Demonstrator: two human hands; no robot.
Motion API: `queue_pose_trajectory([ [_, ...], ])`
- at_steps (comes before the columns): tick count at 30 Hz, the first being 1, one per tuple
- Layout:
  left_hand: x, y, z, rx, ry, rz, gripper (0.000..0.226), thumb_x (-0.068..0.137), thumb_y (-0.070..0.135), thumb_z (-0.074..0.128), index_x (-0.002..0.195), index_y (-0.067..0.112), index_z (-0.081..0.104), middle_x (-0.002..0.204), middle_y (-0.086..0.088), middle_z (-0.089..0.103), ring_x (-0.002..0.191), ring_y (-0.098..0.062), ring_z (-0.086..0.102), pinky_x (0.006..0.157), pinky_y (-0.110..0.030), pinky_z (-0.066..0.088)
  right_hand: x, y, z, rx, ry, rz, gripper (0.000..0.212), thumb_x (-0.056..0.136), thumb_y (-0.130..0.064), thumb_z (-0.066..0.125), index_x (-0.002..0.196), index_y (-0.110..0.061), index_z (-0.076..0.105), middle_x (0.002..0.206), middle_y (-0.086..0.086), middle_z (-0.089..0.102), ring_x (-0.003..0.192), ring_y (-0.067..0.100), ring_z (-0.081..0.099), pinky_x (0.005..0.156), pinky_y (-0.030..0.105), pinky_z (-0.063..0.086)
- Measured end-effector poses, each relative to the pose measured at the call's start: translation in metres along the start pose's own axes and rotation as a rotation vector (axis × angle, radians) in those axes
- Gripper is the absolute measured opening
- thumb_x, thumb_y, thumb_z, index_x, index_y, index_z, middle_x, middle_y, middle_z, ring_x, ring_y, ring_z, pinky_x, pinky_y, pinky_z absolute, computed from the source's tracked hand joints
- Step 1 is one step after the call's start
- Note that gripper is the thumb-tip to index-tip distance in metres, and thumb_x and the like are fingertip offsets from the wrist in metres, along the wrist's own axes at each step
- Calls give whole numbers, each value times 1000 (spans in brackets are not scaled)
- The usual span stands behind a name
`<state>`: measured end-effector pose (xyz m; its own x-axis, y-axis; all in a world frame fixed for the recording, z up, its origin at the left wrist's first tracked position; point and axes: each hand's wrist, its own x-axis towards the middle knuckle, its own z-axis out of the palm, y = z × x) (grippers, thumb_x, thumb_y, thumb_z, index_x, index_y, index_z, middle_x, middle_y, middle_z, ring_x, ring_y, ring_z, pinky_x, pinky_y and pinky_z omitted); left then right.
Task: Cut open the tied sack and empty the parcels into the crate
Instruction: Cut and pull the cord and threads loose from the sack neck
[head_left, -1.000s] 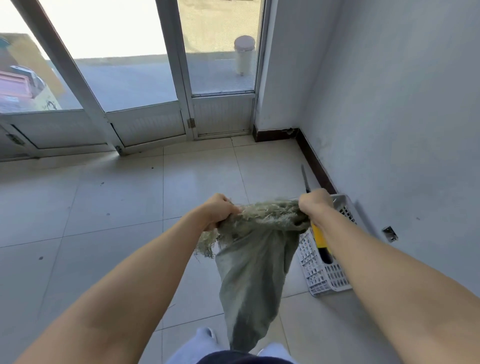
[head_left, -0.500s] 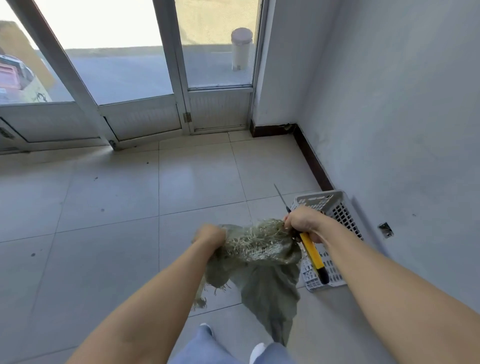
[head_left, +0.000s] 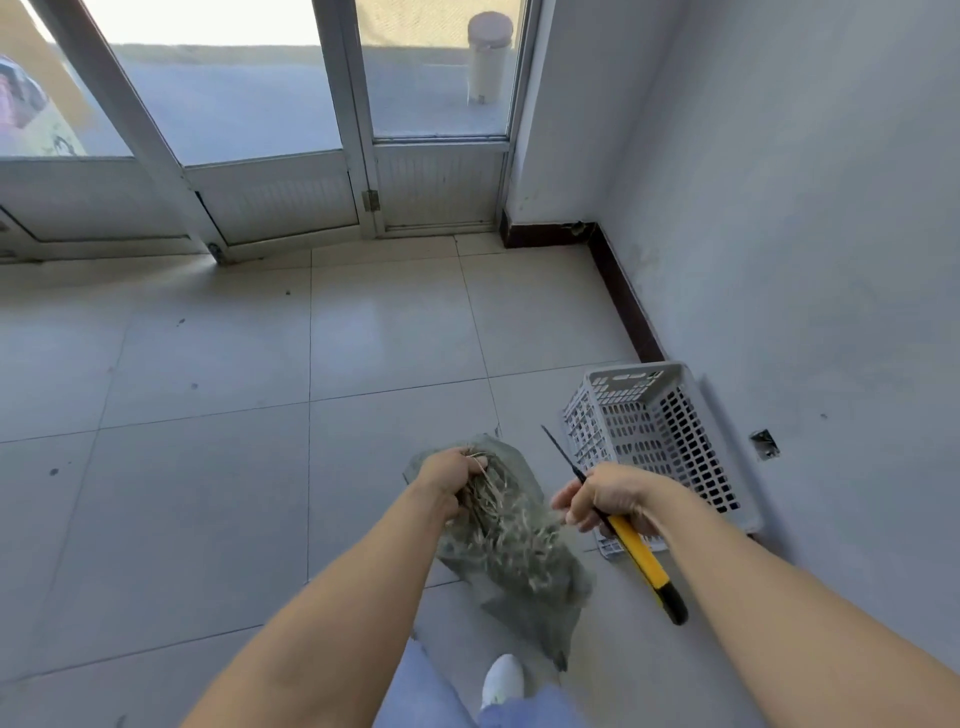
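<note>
Grey-green woven sack (head_left: 511, 561) hangs limp and flat now, only the left hand (head_left: 451, 480) bunching its frayed top, fingers closed tight on it. A second ago both hands pulled that top wide. The right hand (head_left: 605, 501) has let go and wraps only the yellow-handled knife (head_left: 636, 553), thin blade pointing up. No parcels show; the sack looks empty. It sits low, just beside the white plastic crate (head_left: 654, 441) on the floor.
</note>
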<state>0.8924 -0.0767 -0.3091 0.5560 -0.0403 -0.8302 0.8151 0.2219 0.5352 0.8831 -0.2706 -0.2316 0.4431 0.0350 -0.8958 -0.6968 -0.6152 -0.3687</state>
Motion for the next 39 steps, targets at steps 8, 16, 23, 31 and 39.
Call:
queue_pose_trajectory([
  [8, -31, -37, 16, 166, -151, 267, 11, 81, -3, 59, 90, 4, 62, 85, -17, 61, 80, -28, 58, 78, -48, 50, 26, -34, 29, 172, 151, -138, 41, 89, -35, 64, 108, 0, 56, 83, 7, 55, 59, 14, 47, 49, 25, 37],
  [16, -64, -30, 14, 451, -340, 319, 24, 80, -3, 52, 93, 11, 67, 96, 10, 61, 82, -3, 54, 71, -18, 44, 38, -42, 44, 56, 211, -65, 19, 75, 10, 56, 62, -4, 57, 62, 10, 54, 51, 18, 49, 47, 28, 40],
  [23, -36, -25, -50, 134, 282, 49, 8, 92, 8, 49, 87, 5, 56, 71, -5, 52, 60, -15, 48, 56, -26, 43, 24, -44, 41, 146, 89, -144, 15, 84, 14, 55, 90, 6, 67, 89, 14, 65, 65, 19, 57, 52, 25, 47],
  [31, -48, -15, -26, -177, 93, 67, 39, 100, 15, 45, 133, -5, 45, 103, -18, 62, 85, -30, 66, 69, -36, 57, -5, -32, 17, 118, 18, -198, 17, 83, 14, 56, 78, 0, 65, 71, 9, 60, 57, 18, 56, 54, 25, 51],
  [39, -89, 46, 22, -103, -45, 300, 18, 97, 21, 52, 83, 9, 54, 73, -10, 55, 64, -23, 56, 61, -33, 51, -24, -16, 18, 75, 187, -280, 15, 82, 1, 62, 93, -7, 69, 86, 11, 66, 70, 19, 56, 51, 24, 36],
])
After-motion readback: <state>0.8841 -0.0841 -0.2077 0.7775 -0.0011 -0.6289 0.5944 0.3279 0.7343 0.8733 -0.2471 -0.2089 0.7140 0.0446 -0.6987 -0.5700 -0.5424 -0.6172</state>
